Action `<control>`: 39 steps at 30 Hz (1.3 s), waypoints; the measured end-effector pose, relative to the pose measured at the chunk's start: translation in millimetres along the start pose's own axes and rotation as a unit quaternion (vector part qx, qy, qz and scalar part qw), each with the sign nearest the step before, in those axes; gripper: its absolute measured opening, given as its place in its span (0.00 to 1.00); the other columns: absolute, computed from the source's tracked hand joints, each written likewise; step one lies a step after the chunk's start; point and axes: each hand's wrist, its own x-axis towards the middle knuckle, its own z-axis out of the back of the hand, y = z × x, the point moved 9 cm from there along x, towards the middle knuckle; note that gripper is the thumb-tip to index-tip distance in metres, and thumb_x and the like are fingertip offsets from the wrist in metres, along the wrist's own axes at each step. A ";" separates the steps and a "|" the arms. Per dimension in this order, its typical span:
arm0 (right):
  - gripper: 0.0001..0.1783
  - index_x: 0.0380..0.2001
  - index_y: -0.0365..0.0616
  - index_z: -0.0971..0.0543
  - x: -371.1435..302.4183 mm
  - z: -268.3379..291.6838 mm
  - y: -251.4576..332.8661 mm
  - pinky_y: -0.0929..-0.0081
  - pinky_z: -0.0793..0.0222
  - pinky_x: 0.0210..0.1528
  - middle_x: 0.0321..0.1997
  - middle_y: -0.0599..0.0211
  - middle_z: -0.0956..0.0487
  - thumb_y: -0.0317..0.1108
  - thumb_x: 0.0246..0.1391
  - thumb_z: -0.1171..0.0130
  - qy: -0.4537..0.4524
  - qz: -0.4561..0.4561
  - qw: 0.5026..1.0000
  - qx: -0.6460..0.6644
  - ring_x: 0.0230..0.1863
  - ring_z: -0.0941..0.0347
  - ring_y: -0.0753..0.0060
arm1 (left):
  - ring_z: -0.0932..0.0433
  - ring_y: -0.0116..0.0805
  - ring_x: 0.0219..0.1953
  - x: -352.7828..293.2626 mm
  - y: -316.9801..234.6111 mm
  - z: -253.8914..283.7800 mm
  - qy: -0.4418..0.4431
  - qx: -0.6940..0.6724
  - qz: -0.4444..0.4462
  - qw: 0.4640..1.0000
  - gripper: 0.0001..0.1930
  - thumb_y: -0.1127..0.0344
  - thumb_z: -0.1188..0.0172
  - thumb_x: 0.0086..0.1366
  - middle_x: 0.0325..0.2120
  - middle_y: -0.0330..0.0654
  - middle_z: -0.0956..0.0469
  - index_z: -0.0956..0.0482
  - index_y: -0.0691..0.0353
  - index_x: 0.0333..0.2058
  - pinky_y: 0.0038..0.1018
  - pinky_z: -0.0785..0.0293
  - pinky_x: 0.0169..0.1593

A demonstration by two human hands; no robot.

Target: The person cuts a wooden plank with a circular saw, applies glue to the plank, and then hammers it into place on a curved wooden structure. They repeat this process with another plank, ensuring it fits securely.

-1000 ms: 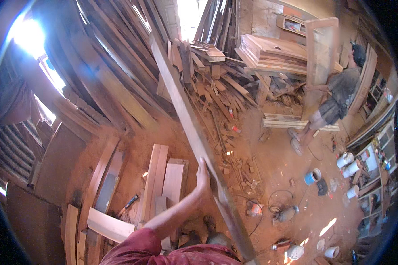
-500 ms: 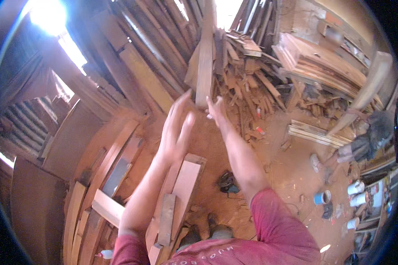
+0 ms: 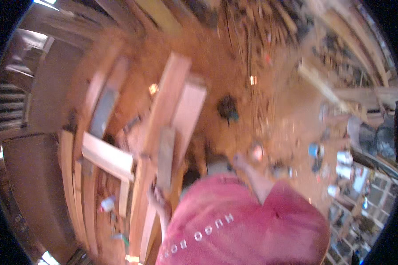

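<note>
My left hand (image 3: 160,202) is low beside my body, over the long reddish timber (image 3: 143,194) and close to the lower end of a short grey-brown board (image 3: 166,157). Its fingers look bent, but blur hides whether they touch or hold the wood. On the other side, my right hand (image 3: 239,161) is lowered in front of the shirt, above the dirt floor. Motion smears its fingers, and nothing can be made out in it. A wide pinkish plank (image 3: 189,106) lies beside the grey-brown board.
A pale short plank (image 3: 108,154) lies across other timbers at left. A dark bundle (image 3: 227,108) rests on the floor (image 3: 269,132). At right are a blue bucket (image 3: 315,151), white buckets (image 3: 344,164) and another person's legs (image 3: 358,132). Scrap wood (image 3: 261,26) lies at the back.
My view has tipped downward. Both hands, stretched forward near an upright plank before, have dropped back toward my body, apart from each other. That upright plank is out of view.
</note>
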 end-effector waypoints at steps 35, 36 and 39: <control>0.34 0.54 0.38 0.19 -105.5 43.3 453.0 0.74 0.28 0.38 0.33 0.70 0.20 0.51 0.49 0.29 0.490 0.209 0.814 -0.232 0.35 0.26 0.76 | 0.18 0.34 0.46 -215.9 227.4 113.2 -0.362 -0.168 0.273 0.875 0.20 0.59 0.41 0.73 0.44 0.47 0.16 0.22 0.66 0.56 0.31 0.23 0.53; 0.34 0.54 0.37 0.19 -113.7 45.0 448.7 0.77 0.30 0.36 0.32 0.72 0.22 0.50 0.49 0.29 0.496 0.218 0.816 -0.200 0.34 0.27 0.79 | 0.18 0.36 0.47 -220.7 237.1 117.2 -0.356 -0.168 0.278 0.876 0.20 0.58 0.43 0.74 0.46 0.50 0.16 0.22 0.66 0.56 0.32 0.24 0.54; 0.36 0.54 0.33 0.20 -153.7 23.7 459.0 0.75 0.29 0.37 0.36 0.71 0.21 0.48 0.48 0.28 0.486 0.263 0.826 -0.108 0.37 0.26 0.76 | 0.18 0.41 0.51 -244.8 291.6 122.0 -0.352 -0.162 0.281 0.878 0.21 0.57 0.44 0.74 0.48 0.53 0.17 0.22 0.67 0.56 0.34 0.24 0.56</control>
